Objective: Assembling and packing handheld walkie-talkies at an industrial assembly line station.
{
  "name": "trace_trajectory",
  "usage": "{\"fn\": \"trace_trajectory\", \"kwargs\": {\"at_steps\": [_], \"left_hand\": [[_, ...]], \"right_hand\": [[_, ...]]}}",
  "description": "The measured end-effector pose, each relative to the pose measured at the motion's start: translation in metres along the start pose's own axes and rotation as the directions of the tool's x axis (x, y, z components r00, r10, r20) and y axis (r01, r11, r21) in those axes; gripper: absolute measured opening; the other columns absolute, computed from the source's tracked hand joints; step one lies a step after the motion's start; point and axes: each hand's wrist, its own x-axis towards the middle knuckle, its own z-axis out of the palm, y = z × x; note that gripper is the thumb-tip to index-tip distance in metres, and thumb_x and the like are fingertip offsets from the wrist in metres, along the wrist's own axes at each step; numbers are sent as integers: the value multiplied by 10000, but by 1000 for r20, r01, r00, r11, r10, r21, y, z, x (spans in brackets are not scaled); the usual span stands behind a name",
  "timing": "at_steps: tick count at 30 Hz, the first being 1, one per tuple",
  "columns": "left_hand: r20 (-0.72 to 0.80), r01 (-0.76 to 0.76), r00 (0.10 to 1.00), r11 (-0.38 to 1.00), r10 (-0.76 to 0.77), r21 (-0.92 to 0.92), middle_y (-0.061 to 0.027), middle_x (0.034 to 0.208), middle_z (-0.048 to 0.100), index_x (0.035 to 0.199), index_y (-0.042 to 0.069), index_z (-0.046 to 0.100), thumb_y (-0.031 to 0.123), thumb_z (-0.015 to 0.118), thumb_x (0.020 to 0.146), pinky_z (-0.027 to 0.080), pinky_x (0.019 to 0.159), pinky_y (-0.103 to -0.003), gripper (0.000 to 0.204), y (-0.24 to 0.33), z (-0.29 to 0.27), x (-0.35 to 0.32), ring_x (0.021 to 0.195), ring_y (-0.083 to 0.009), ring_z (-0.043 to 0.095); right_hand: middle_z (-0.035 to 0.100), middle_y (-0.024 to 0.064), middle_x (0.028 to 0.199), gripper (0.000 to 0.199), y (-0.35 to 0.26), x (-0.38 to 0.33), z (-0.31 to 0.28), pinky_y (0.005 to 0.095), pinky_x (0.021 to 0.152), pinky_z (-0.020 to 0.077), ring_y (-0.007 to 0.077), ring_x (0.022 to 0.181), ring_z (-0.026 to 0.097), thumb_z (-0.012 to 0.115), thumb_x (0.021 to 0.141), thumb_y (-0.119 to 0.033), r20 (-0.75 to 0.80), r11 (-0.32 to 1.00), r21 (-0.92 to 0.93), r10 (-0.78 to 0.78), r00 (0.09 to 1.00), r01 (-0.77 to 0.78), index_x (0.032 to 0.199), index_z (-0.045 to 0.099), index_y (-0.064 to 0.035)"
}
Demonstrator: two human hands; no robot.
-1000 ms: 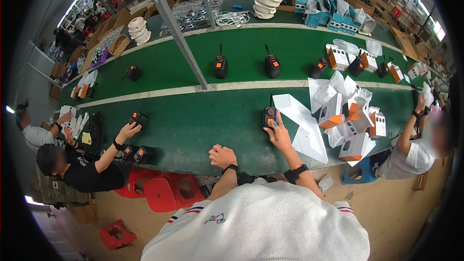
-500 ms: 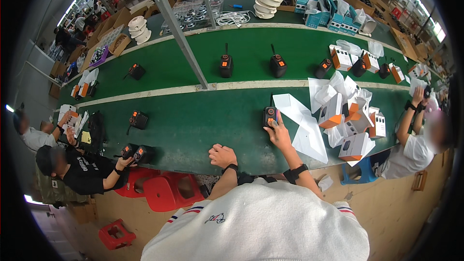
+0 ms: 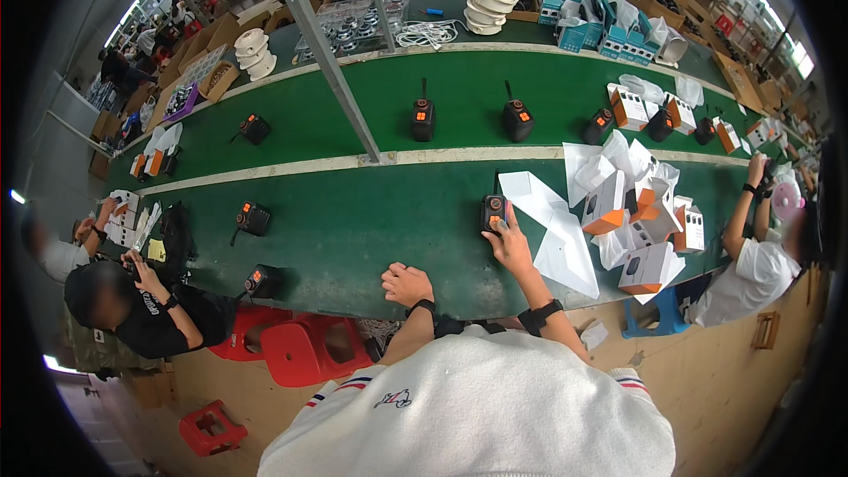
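Note:
My right hand [image 3: 510, 246] is closed on a boxy black device with an antenna and orange buttons [image 3: 492, 209], which stands upright on the green work table [image 3: 344, 212]. The thumb and fingers lie over its front and right side. On the table near its front edge rests my left hand [image 3: 407, 285], its fingers curled in and nothing seen in them. A white folded card sheet [image 3: 552, 234] lies just right of the device. Farther left on the table are two similar black devices, one lying tilted [image 3: 253, 218] and one by the edge [image 3: 261, 281].
White-and-orange boxes [image 3: 605, 203] and plastic bags pile up at right. Beyond a pale rail, a green belt [image 3: 344, 84] carries several similar devices. A metal post [image 3: 322, 53] rises from the rail. People sit at both ends; red stools [image 3: 314, 349] stand at left.
The devices on the belt have shifted slightly right. The person in black at left has let go of a device and raised a hand. My hands have stayed put.

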Motion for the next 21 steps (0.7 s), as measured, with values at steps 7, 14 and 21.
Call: {"fn": "trace_trajectory", "kwargs": {"at_steps": [7,14,21], "left_hand": [[-3,1,1000,1000,-1,-4,-43,985,471,908,162,481,224,512,790,368,733,-408,137,0,1,-1,914,-250,485],[-6,5,1000,1000,-5,0,-42,980,468,903,163,479,220,517,787,369,731,-410,135,0,0,0,915,-250,481],[-2,0,1000,1000,0,-11,-41,982,467,905,162,476,222,528,781,371,735,-411,147,1,-2,-1,919,-249,481]], "right_hand": [[320,335,1368,230,-2,1,-3,432,672,528,426,925,605,667,806,-221,-27,999,26,-28,999,29,932,612,-37],[316,335,1371,232,5,-1,3,438,683,526,425,924,606,669,805,-222,14,1000,6,-1,1000,1,944,617,-44],[305,334,1379,235,6,-1,3,437,687,525,420,916,610,669,805,-230,15,1000,-3,-8,1000,9,948,622,-49]]}}
